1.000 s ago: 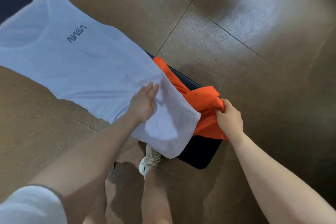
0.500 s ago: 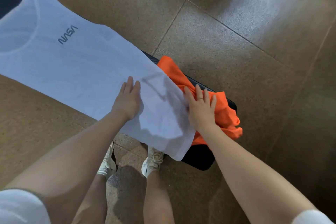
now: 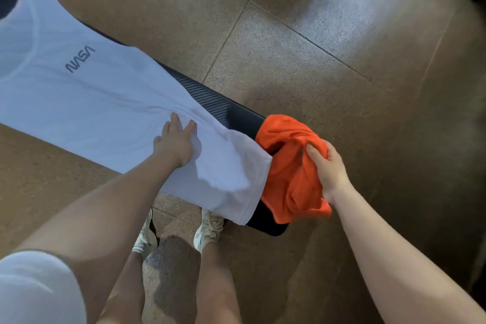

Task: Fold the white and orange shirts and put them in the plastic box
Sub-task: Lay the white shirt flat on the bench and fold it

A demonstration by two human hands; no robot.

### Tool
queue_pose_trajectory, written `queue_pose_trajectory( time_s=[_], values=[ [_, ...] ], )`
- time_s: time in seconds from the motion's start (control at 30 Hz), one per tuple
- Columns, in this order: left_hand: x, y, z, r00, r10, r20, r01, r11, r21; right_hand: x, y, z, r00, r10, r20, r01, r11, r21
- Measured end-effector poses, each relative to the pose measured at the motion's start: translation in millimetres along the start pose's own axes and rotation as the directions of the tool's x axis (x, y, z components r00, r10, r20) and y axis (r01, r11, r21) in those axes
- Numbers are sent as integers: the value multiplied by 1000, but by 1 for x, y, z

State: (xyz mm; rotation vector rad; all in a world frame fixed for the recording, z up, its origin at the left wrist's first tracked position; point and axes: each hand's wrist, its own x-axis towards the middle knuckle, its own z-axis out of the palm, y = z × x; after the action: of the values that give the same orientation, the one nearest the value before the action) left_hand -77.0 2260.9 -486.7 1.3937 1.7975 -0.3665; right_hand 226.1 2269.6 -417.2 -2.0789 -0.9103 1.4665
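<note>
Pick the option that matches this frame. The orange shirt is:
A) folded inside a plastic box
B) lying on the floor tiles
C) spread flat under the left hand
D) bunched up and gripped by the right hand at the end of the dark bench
D: the right hand curls round the crumpled orange shirt at the bench end, while the left hand presses flat on the white shirt.
</note>
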Motion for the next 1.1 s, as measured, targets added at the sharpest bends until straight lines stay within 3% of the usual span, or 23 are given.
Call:
queue_pose_trajectory(
  time_s=[0.07,0.13,0.2,0.27,0.4,0.47,0.57,0.73,0.87,0.97,1.1],
  values=[
    [-5,16,5,993,116,5,-116,992,47,0,2,7,999,-11,-44,6,994,-106],
    [-8,27,16,969,241,53,-245,965,91,8,12,19,997,15,-79,-43,933,-357],
    [-6,30,25,966,235,110,-246,965,96,17,22,31,983,92,-158,-163,830,-533],
    [-6,28,27,968,218,125,-228,970,77,18,22,41,977,91,-192,-194,758,-623],
    [-16,19,17,965,250,81,-240,963,-119,7,7,56,976,-208,-57,88,628,-773],
    [-19,8,6,978,204,47,-192,962,-192,1,-6,68,942,-311,128,298,595,-746],
    [-29,-19,-20,992,123,-32,-127,966,-226,-8,-32,105,857,-333,394,515,519,-682],
    [-40,-69,-66,998,9,-70,-26,970,-242,-19,-88,184,774,-278,569,622,504,-600],
    [-34,-136,-109,986,-95,-139,54,961,-271,-19,-135,263,678,-296,673,725,421,-546],
    [-18,-193,-132,964,-184,-193,108,931,-347,-12,-163,326,654,-279,703,747,387,-541],
    [4,-267,-155,934,-270,-236,162,904,-395,11,-189,417,565,-270,780,824,228,-519]
  ],
)
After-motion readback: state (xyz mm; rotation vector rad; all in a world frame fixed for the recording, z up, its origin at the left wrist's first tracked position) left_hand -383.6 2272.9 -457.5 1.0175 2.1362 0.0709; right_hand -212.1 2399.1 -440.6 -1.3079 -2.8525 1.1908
